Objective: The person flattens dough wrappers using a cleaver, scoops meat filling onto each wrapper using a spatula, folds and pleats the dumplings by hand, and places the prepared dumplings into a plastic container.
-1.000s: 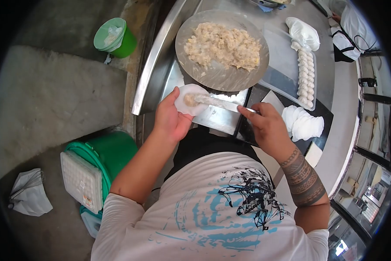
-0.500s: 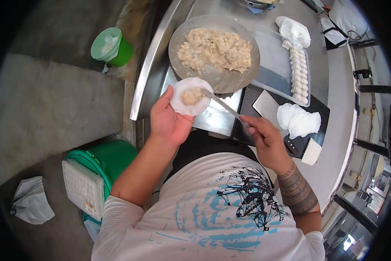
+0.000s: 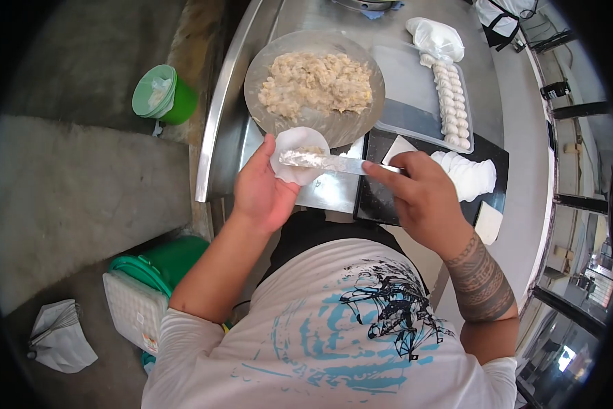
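My left hand (image 3: 258,194) cups a round white dumpling wrapper (image 3: 289,174), thumb at its left edge. A dab of pale minced filling (image 3: 313,149) shows on the wrapper, partly hidden under a flat metal spatula (image 3: 340,164). My right hand (image 3: 422,194) grips the spatula's handle, its blade lying across the wrapper with filling smeared on it. Just beyond my left hand is a wide metal bowl (image 3: 265,120) with a large mass of filling (image 3: 316,85). Several loose wrappers (image 3: 475,178) lie overlapped beside my right hand, which hides part of them.
Rows of shaped dumplings (image 3: 451,99) sit in a clear plastic container (image 3: 405,121) behind the black board (image 3: 376,198). A knotted plastic bag (image 3: 437,39) lies at its far end. Left of the steel counter (image 3: 214,129), a green bucket (image 3: 184,102) and a green lidded bin (image 3: 184,262) stand low.
My right hand has turned the spatula, so its blade now lies flat across the wrapper and filling instead of touching by its tip. The whole view has shifted slightly.
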